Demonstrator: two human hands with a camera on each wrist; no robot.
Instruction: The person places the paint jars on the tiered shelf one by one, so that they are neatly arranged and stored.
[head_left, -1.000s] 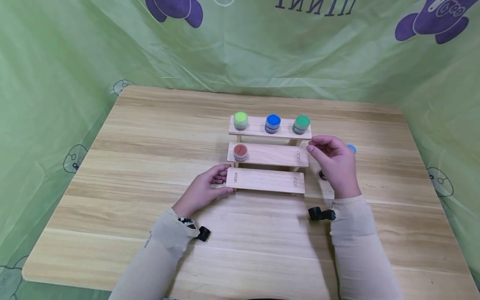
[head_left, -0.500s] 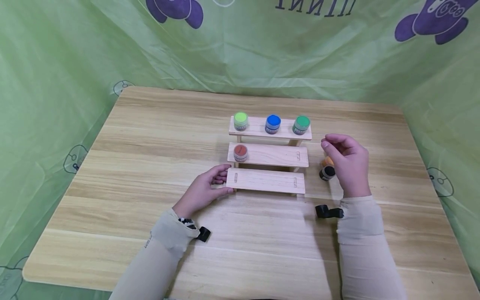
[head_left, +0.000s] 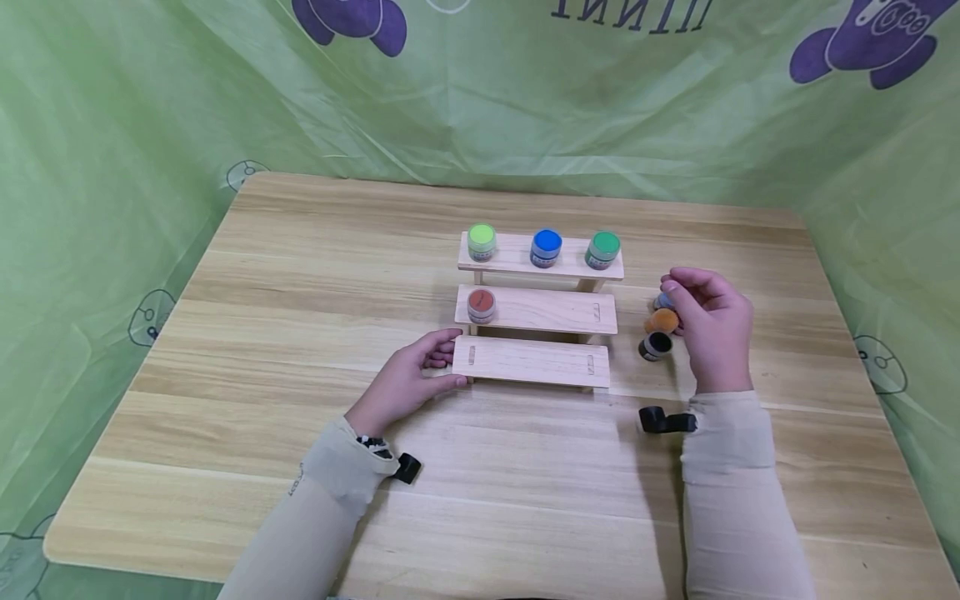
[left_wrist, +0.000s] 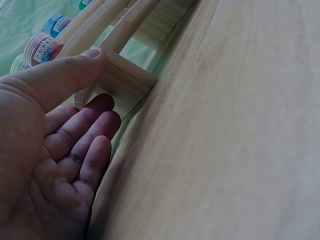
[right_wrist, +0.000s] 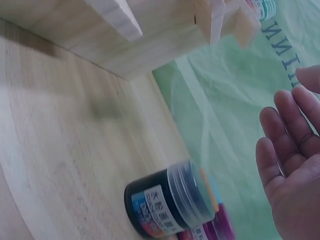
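Observation:
A three-step wooden display rack stands on the table. My left hand holds its lowest step at the left end, the thumb in front and the fingers behind; in the left wrist view the thumb lies against the wood. Beside the rack, my right hand hovers with loosely bent fingers and nothing in them. Near it on the table are a black paint jar, an orange-lidded jar and a light blue-lidded jar, partly hidden by the fingers.
Light green, blue and green paint jars line the top step. A red-brown jar sits on the middle step's left end. Green cloth hangs behind the wooden table.
My right hand has moved right, away from the rack's right end, uncovering the black, orange and light blue jars. The left hand stays at the lowest step.

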